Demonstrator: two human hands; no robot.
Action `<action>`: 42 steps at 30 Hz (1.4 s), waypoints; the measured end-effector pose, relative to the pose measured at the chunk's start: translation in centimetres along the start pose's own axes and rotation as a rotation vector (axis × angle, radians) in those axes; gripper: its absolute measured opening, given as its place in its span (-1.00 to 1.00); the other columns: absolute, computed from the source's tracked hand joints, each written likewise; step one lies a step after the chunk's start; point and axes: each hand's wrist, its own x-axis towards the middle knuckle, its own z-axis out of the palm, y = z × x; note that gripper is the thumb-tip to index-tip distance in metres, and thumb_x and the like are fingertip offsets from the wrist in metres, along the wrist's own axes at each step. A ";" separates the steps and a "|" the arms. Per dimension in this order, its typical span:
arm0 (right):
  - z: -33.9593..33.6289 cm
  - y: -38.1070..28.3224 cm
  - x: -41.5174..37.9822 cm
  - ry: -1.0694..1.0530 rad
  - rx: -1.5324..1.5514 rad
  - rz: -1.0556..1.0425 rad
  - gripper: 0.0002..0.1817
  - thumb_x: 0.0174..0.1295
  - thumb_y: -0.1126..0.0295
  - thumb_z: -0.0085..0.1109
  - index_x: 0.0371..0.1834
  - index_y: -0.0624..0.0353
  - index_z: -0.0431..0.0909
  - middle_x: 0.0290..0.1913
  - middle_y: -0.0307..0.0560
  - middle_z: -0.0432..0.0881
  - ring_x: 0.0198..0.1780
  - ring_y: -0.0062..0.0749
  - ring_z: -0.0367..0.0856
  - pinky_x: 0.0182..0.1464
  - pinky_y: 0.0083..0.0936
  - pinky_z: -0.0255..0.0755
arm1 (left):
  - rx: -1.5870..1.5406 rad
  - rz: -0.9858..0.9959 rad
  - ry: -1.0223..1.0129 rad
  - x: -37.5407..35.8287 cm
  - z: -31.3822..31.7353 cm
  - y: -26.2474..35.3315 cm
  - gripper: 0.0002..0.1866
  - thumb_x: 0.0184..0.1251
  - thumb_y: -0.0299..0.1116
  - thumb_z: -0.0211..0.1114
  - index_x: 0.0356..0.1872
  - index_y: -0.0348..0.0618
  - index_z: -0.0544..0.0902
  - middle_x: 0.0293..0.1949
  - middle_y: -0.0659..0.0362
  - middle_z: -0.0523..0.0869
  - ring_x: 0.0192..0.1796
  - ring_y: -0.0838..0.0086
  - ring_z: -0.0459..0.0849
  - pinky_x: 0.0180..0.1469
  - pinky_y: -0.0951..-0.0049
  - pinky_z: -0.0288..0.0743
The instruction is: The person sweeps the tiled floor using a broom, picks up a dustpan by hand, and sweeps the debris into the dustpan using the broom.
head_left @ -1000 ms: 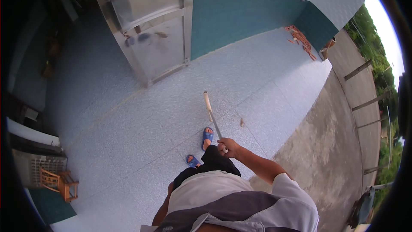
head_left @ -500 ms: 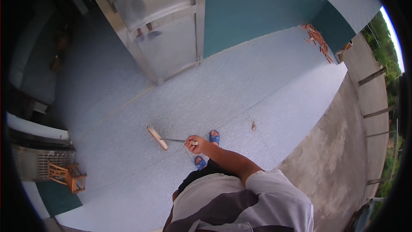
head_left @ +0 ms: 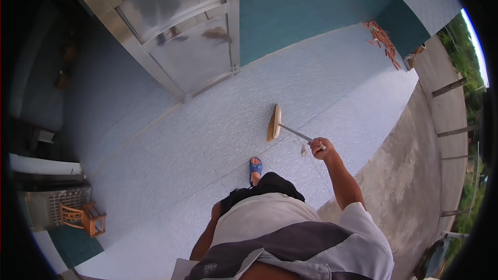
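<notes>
A: Right hand [head_left: 317, 147] closed around the end of the thin metal handle of the wooden-headed push broom [head_left: 273, 123], arm stretched out to centre right of frame. Broom head sits on the pale blue speckled floor [head_left: 171, 161], just above centre.

B: Left hand?

A: Down behind the body at lower centre, can't tell if it's open or holding anything.

B: Risks?

A: One-handed grip at the very tip of the handle, so likely weak control; the head could twist or skid. Small brown bit of debris [head_left: 304, 150] lies just beside the hand, close under the handle, easy to miss. Foot in the blue sandal [head_left: 254, 167] is near the broom head, so it could get clipped.

B: Room?

A: Plenty of open floor left and centre. Steel door [head_left: 181, 46] upper left, teal wall [head_left: 306, 10] top. Floor ends at right against rough grey concrete [head_left: 399, 176]. Wooden stool [head_left: 83, 218] lower left, well apart.
</notes>
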 end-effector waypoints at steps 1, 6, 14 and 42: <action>0.4 0.0 0.2 -0.009 -0.062 -0.002 -0.90 0.04 0.46 -0.31 -0.50 0.28 0.18 -0.79 -0.34 0.23 -0.82 -0.72 0.20 -0.84 -0.79 0.02 | -0.002 0.006 -0.002 0.1 -1.9 2.4 -0.69 0.05 -0.17 -0.05 -0.38 -0.19 0.53 -0.33 -0.08 0.55 -0.21 0.06 0.49 -0.20 0.19 0.35; 4.4 6.4 2.1 -0.016 -0.393 -0.152 -0.85 -0.01 0.47 -0.23 -0.70 0.10 0.18 -0.80 -0.31 0.23 -0.78 -0.65 0.21 -0.77 -0.68 0.08 | -0.022 -0.138 0.090 0.8 -7.5 10.3 -0.71 0.02 -0.18 0.03 -0.38 -0.19 0.53 -0.34 -0.05 0.56 -0.21 0.12 0.50 -0.21 0.23 0.35; 10.8 15.6 4.5 -0.204 -0.410 0.177 -0.98 0.01 0.49 -0.19 -0.51 0.12 0.21 -0.77 -0.39 0.18 -0.78 -0.73 0.14 -0.75 -0.73 0.01 | -0.037 -0.058 0.142 1.2 -9.3 11.4 -0.71 -0.07 -0.17 0.09 -0.52 -0.23 0.54 -0.50 -0.06 0.56 -0.37 0.10 0.54 -0.36 0.20 0.36; 13.9 -0.2 9.5 -0.053 0.351 -0.007 -0.71 0.09 0.39 -0.30 -0.25 0.47 0.15 -0.77 -0.30 0.27 -0.82 -0.71 0.21 -0.86 -0.82 0.07 | 0.115 0.030 -0.169 16.0 -23.4 6.8 -0.77 -0.02 -0.30 -0.02 -0.46 -0.21 0.53 -0.38 -0.06 0.54 -0.26 0.11 0.50 -0.22 0.26 0.34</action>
